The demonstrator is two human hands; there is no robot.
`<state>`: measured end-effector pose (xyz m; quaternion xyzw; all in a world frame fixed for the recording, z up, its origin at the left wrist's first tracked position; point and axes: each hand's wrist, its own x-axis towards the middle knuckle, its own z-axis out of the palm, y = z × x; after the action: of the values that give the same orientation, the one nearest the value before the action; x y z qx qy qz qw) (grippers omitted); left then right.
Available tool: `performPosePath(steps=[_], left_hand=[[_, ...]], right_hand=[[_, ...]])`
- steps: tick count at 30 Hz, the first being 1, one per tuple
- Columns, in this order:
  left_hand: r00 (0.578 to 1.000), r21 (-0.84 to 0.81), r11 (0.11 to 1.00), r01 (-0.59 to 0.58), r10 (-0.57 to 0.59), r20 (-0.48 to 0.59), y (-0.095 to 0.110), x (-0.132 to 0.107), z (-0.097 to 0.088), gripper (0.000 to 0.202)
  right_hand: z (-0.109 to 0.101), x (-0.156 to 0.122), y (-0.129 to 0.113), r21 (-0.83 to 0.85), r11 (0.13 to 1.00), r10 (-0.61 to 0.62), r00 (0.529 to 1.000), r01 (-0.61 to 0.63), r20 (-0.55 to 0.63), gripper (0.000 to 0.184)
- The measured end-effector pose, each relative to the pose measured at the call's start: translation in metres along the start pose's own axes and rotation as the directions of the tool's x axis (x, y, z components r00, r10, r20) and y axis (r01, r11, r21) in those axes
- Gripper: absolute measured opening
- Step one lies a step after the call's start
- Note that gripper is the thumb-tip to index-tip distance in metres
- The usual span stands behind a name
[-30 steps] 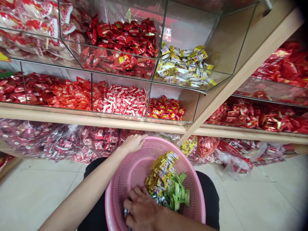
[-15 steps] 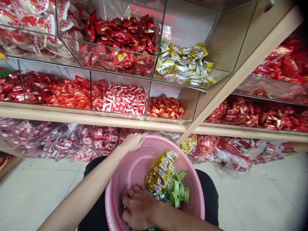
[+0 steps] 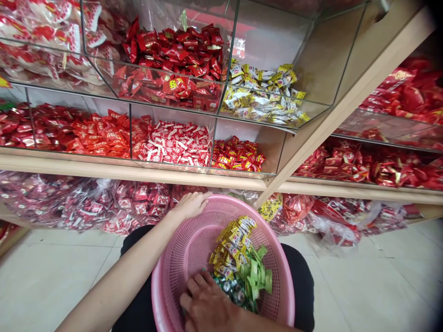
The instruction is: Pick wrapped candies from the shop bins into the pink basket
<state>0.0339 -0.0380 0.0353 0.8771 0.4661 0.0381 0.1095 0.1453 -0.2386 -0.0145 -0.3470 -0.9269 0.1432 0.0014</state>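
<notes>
A round pink plastic basket [image 3: 199, 235] with mesh walls sits between my knees. My left hand [image 3: 192, 206] is closed on its far left rim. Inside, my right hand [image 3: 207, 299] is lowered onto dark green foil-wrapped candies [image 3: 237, 290], its fingers curled down among them; the fingertips and what lies under the palm are hidden. Beyond it lie yellow-and-white candy packets [image 3: 231, 244] in a heap. Light green wrapped candies [image 3: 256, 274] rest against the basket's right side.
In front stand wooden shelves [image 3: 138, 170] with clear bins of red candies [image 3: 180, 50], red-and-white candies [image 3: 180, 140] and yellow-white packets [image 3: 265, 92]. Plastic bags of candy [image 3: 141, 198] lie beneath the lowest shelf. Pale floor tiles [image 3: 69, 263] surround my legs.
My right hand has shifted slightly right and down in the basket, and more of the dark green candies show beside it. My left hand stays on the rim.
</notes>
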Motion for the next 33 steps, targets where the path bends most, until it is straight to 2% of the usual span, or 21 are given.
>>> performPosePath(steps=[9,22,33], left_hand=[[0.998,0.008,0.999,-0.047,0.048,-0.030,-0.002,0.001,0.003,0.043],[1.000,-0.012,1.000,-0.023,0.023,-0.017,-0.001,0.000,0.000,0.042],[1.000,0.011,1.000,-0.023,0.023,-0.011,0.000,0.000,-0.001,0.043]], right_hand=[[0.002,-0.014,0.012,-0.029,0.993,-0.111,0.994,0.112,0.014,0.029],[0.006,-0.026,0.023,-0.021,0.974,-0.225,0.974,0.225,0.004,0.027],[-0.009,-0.017,0.016,-0.021,0.987,-0.157,0.987,0.157,0.030,0.033]])
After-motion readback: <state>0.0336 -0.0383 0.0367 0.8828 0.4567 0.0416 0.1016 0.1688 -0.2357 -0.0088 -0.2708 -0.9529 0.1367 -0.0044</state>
